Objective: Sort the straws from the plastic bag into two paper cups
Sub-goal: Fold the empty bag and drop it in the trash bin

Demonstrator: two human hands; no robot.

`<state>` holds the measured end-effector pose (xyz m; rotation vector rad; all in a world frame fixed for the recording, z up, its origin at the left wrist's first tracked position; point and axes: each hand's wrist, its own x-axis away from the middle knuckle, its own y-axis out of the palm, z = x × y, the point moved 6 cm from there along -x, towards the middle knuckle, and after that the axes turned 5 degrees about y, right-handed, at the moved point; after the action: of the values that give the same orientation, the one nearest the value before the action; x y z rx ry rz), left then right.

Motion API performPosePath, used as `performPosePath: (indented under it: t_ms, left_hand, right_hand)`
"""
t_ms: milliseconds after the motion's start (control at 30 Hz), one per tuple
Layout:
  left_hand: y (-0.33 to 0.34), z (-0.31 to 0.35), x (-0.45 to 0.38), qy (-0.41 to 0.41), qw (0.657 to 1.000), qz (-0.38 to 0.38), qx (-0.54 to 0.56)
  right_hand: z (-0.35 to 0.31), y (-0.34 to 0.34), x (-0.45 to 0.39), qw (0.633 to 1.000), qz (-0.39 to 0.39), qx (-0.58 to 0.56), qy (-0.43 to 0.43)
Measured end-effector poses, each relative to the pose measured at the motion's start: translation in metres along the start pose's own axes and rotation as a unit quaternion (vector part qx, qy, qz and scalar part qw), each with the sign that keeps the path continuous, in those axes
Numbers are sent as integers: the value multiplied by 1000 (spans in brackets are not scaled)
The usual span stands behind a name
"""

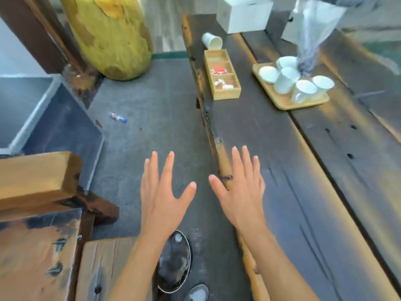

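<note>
Well beyond the spread, empty fingers of the left hand (163, 197) and right hand (240, 192), paper cups (303, 88) crowd a wooden tray (280, 103) on the desk (282, 170).

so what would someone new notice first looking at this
Two open hands, left and right, spread palm-down in the foreground, holding nothing. Beyond them on the dark table, a tray holds a cluster of white cups, with a clear bag standing over its far end. To the left, a wooden organizer with one cup tipped over behind it.
</note>
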<state>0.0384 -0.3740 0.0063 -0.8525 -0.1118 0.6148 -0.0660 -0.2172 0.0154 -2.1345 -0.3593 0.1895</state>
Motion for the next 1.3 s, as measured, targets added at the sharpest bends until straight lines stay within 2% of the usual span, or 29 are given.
performPosePath:
  t_ms: [167,300,567,733,900,1067,1300]
  left_hand:
    - [-22,132,-9,128,992,-6,-6]
    - [-16,236,9,217,976,-27,10]
    - [37,400,107,395,908,-119,69]
    - [75,464,199,483,847,-199,98]
    - [89,502,293,537,796,-246,128]
    - [102,530,375,561,773,-265,134]
    - [116,557,444,576,752,-283,150]
  right_hand:
    - [13,-132,20,995,100,14,13]
    - [49,-231,60,981,179,30,61]
    - [147,-362,200,924,321,49,204]
    - [196,-408,313,862,401,62,304]
    - [232,-433,417,813,440,78,372]
    - [267,-447,502,791,441,81,416]
    - [303,-463,574,768,455,81,443]
